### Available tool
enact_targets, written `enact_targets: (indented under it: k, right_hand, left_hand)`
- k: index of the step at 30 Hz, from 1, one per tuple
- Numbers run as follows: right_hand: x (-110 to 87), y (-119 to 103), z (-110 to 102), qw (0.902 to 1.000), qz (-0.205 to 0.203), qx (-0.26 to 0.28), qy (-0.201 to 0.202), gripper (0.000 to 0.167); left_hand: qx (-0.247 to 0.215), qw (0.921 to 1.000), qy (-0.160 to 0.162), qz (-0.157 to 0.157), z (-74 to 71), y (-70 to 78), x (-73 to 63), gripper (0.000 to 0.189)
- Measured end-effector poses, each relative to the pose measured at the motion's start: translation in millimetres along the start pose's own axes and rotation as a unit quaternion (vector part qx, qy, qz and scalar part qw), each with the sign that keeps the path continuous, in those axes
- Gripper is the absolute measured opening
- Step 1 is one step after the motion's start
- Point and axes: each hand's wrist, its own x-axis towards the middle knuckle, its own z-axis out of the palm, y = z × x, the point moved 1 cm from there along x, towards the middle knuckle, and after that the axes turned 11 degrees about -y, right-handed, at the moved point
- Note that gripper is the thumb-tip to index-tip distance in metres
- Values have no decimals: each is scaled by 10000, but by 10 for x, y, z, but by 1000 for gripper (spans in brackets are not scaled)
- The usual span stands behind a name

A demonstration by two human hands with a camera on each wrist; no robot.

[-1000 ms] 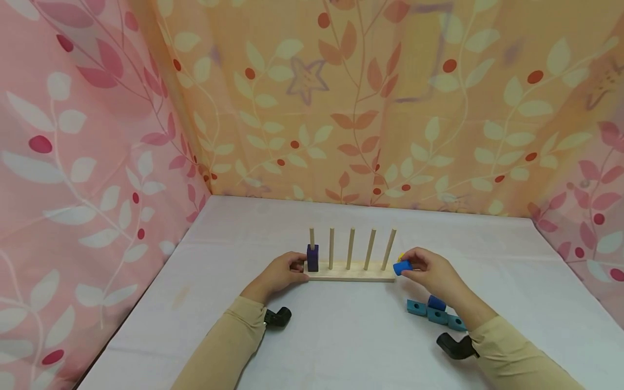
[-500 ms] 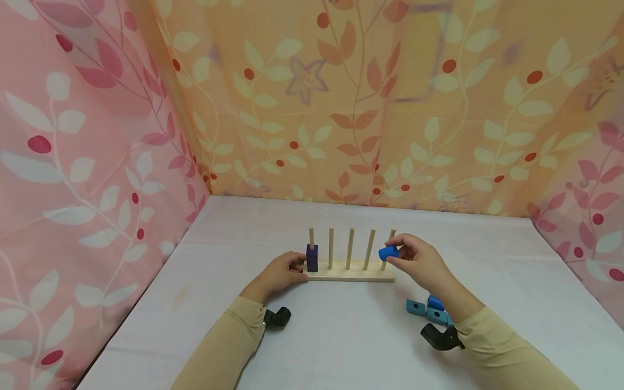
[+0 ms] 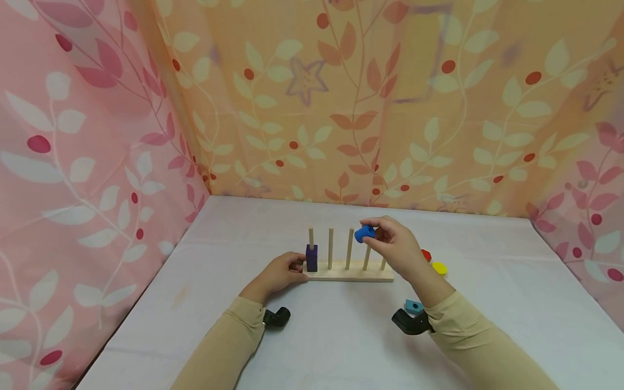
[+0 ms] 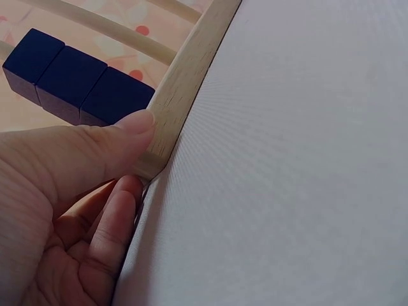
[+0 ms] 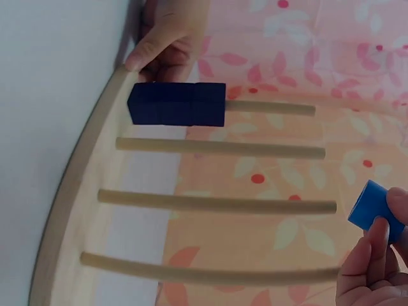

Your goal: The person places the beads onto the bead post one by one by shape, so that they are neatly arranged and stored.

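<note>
A wooden peg stand [image 3: 348, 275] with several upright pegs stands on the white table. Three dark navy square blocks [image 4: 70, 75] are stacked on its leftmost peg; the other pegs are bare. My left hand [image 3: 279, 275] grips the left end of the base, its thumb lying on the base in the left wrist view. Between thumb and fingers my right hand [image 3: 397, 244] pinches a blue cylinder bead [image 3: 364, 234]. That bead is held tilted in the air, near the peg tops right of the middle peg. In the right wrist view it is clear of the pegs.
Right of the stand lie a red piece [image 3: 426, 254], partly behind the right wrist, and a yellow piece [image 3: 440, 268]. A teal block [image 3: 414, 306] with a hole shows beside the right wrist's black camera [image 3: 410, 322]. Patterned cloth [image 3: 302, 135] hangs behind the table.
My right hand has carried the blue cylinder bead left and up, from beside the stand's right end to above the pegs. Red and yellow pieces have come into view. The left hand stays put.
</note>
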Motion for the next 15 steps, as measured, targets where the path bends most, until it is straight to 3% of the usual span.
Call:
enact_targets:
  k: [4,10,15]
  right_hand:
    - [111,-74,63,9998,-215,-54,-1,34]
    - [257,-164,158,9998,-189,-13,-19,33]
    - [375,-186,221,9993,-234,-278,8,31]
  left_hand:
    - [-10,10000,6,-47,1,5,0,48]
    - [-65,10000,8,7,-9,23,-12,48]
    - [-97,10000,6,2,-13,28,-14,48]
